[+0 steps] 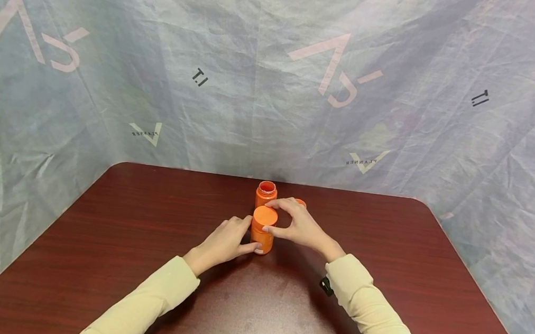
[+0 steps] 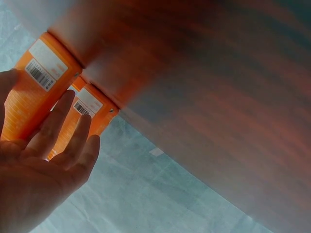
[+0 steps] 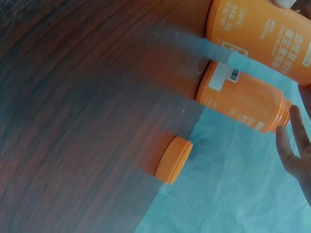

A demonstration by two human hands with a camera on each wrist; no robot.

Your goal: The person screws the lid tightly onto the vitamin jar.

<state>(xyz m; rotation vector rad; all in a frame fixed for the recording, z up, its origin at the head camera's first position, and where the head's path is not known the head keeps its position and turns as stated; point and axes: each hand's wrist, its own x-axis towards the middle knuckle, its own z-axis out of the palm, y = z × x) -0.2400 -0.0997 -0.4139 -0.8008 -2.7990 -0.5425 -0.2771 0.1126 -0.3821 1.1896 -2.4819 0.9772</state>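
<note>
- Left sleeve (image 1: 151, 300): pale, folded at cuff, runs in over surface (image 1: 115, 217), dark red wood.
- Left hand (image 1: 224, 241): partly open, thumb and forefinger bent round lower part of front bottle, has hold of it; other fingers loose and fairly straight in left wrist view.
- Front bottle (image 1: 265, 242): orange, upright, midway between surface's left and right edges, set in from far edge. Pale print on side, white label with barcode.
- Cap (image 1: 265, 216): orange, sits on top of front bottle.
- Back bottle (image 1: 262, 199): orange, upright, mouth uncovered, just behind front bottle, nearer middle of far edge. Also has barcode label.
- Right hand (image 1: 304, 227): thumb and forefinger spread about as wide as cap, pinching it at near and far sides.
- Loose cap (image 3: 173, 160): orange, on surface right of back bottle, apart from it, near far edge; mostly behind right hand in head view.
- Right sleeve (image 1: 378, 317): pale, small black device (image 1: 326, 285) at wrist.
- Grey curtain (image 1: 259, 44): printed, hangs behind far edge.
</note>
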